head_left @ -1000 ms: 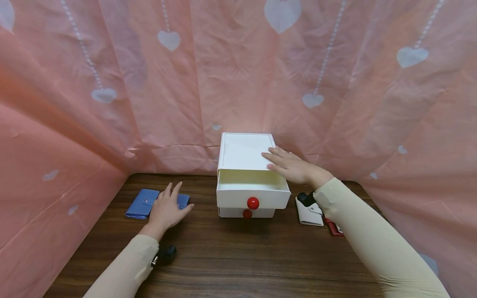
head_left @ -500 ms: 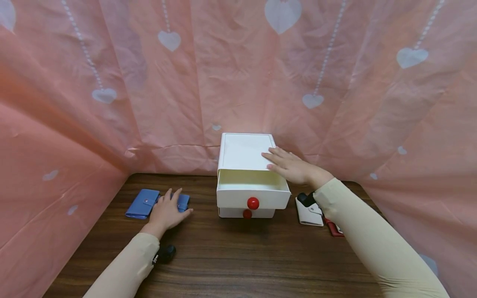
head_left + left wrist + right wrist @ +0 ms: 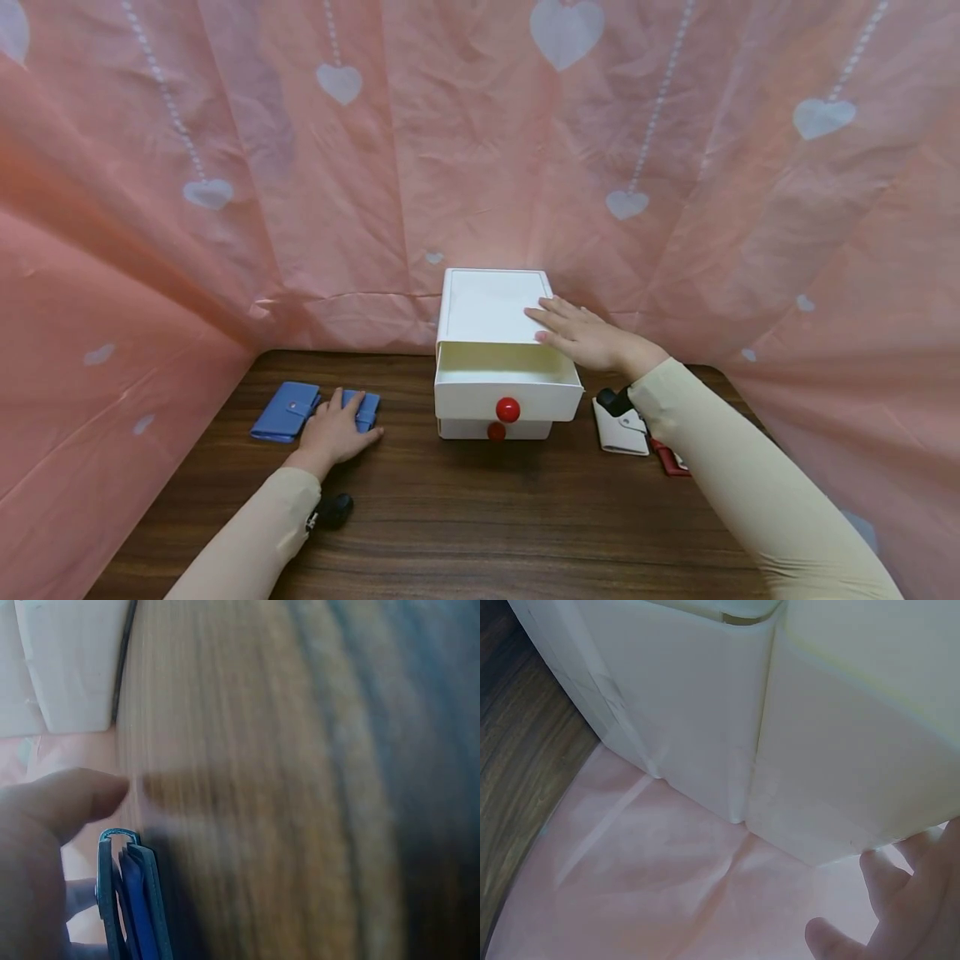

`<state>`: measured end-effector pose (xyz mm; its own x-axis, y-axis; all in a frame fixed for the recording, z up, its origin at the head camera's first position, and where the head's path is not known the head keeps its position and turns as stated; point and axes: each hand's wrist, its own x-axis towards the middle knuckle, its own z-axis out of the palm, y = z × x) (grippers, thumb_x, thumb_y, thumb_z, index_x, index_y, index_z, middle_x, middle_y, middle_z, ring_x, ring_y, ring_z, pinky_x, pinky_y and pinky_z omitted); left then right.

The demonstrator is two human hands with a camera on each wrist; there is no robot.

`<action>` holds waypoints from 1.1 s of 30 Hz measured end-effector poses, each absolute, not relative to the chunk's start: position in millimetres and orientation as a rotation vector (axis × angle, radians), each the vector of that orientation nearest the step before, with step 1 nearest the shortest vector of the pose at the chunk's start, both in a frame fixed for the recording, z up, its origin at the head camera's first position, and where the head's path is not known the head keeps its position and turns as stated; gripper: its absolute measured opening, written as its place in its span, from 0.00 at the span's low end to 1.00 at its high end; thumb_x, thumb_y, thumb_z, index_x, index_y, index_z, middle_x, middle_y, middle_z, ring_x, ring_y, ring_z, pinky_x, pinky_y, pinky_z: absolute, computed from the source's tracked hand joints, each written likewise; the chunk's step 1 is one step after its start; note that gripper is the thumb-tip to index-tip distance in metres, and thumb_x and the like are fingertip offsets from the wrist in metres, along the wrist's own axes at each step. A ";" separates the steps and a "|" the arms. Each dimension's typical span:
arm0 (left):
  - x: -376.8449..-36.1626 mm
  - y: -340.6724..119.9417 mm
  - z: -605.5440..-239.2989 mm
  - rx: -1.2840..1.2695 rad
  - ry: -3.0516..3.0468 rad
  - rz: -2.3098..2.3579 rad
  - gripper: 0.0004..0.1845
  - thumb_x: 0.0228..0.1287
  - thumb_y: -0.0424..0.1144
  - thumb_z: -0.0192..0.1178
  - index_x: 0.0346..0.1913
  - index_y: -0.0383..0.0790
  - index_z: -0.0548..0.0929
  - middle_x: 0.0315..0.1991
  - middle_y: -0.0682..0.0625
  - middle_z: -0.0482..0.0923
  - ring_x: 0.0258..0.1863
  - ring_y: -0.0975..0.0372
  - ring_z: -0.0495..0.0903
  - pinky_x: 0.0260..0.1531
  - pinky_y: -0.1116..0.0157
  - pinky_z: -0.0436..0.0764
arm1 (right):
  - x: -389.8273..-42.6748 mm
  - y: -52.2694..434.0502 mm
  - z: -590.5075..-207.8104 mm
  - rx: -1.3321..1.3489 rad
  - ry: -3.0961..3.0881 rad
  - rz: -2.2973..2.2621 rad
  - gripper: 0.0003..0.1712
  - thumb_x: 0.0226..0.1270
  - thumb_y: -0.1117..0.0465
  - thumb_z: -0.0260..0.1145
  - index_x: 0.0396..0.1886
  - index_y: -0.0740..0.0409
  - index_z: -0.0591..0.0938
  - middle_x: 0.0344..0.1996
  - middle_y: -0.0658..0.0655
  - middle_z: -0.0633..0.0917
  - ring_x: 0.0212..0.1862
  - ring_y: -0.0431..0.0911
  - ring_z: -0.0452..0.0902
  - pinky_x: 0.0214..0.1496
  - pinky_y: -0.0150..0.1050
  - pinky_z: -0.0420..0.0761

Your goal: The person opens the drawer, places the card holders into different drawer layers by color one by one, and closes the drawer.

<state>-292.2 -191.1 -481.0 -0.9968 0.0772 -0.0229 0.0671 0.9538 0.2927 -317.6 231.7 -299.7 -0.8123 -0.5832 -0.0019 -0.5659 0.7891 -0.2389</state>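
On the left of the table, my left hand (image 3: 330, 435) reaches over a small blue wallet (image 3: 367, 410), fingers spread across its left part. The left wrist view shows that blue wallet (image 3: 136, 900) edge-on, with the thumb of the left hand (image 3: 45, 817) just past its snap strap and fingers on its outer side. My right hand (image 3: 592, 340) rests with straight fingers on the right top edge of a white two-drawer box (image 3: 491, 304). Its upper drawer (image 3: 468, 400), with a red knob, is pulled out; the lower one is pushed in.
A larger blue wallet (image 3: 287, 410) lies left of my left hand. Right of the box are a white wallet (image 3: 621, 433) and a red wallet (image 3: 669, 460), partly hidden by my right sleeve. A pink curtain (image 3: 480, 167) hangs behind the dark wooden table (image 3: 480, 517).
My left hand has lowered onto the small blue wallet, its fingers drawing in a little and uncovering more of it. The right hand and the box have stayed put.
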 end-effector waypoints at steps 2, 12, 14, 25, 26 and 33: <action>-290.5 -190.0 -479.0 0.098 3.060 0.451 0.45 0.66 0.60 0.61 0.78 0.41 0.59 0.76 0.25 0.44 0.68 0.29 0.56 0.58 0.34 0.66 | -318.2 231.4 -300.0 -0.931 2.902 -0.348 0.36 0.81 0.39 0.39 0.82 0.46 0.53 0.80 0.60 0.47 0.80 0.57 0.34 0.74 0.68 0.42; -290.9 -188.9 -475.3 0.050 3.048 0.431 0.41 0.67 0.54 0.62 0.77 0.41 0.62 0.74 0.22 0.46 0.65 0.28 0.58 0.57 0.35 0.67 | -318.3 230.3 -300.9 -0.938 2.903 -0.361 0.36 0.81 0.39 0.41 0.81 0.47 0.54 0.80 0.60 0.48 0.80 0.57 0.35 0.74 0.68 0.41; -291.6 -189.3 -474.9 0.057 3.048 0.425 0.40 0.66 0.54 0.62 0.76 0.41 0.63 0.73 0.21 0.47 0.65 0.28 0.58 0.57 0.35 0.67 | -317.8 230.4 -300.8 -0.933 2.903 -0.365 0.36 0.81 0.39 0.41 0.81 0.47 0.54 0.80 0.59 0.48 0.80 0.57 0.35 0.74 0.67 0.41; -290.0 -189.7 -471.5 0.070 3.034 0.386 0.40 0.65 0.52 0.63 0.76 0.41 0.64 0.73 0.23 0.52 0.66 0.29 0.59 0.55 0.35 0.70 | -317.2 231.7 -300.6 -0.917 2.898 -0.365 0.36 0.81 0.38 0.40 0.82 0.45 0.53 0.81 0.58 0.47 0.80 0.55 0.34 0.74 0.67 0.41; -289.3 -189.6 -470.6 0.068 3.031 0.387 0.40 0.65 0.52 0.64 0.76 0.41 0.65 0.73 0.23 0.52 0.66 0.29 0.59 0.54 0.34 0.70 | -317.1 231.8 -300.7 -0.914 2.897 -0.366 0.36 0.81 0.38 0.40 0.82 0.45 0.53 0.81 0.58 0.47 0.80 0.55 0.33 0.74 0.67 0.40; -287.2 -191.1 -466.8 0.066 3.022 0.421 0.41 0.64 0.52 0.64 0.76 0.42 0.65 0.72 0.24 0.54 0.67 0.29 0.57 0.54 0.33 0.70 | -317.0 231.9 -300.5 -0.914 2.899 -0.362 0.36 0.81 0.38 0.39 0.82 0.45 0.53 0.81 0.58 0.46 0.80 0.55 0.33 0.74 0.67 0.40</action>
<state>-287.2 -191.1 -466.8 -0.9950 0.0551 -0.0827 0.0304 0.9612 0.2743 -317.0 231.9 -300.5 -0.8188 -0.5741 -0.0052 -0.5551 0.7940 -0.2477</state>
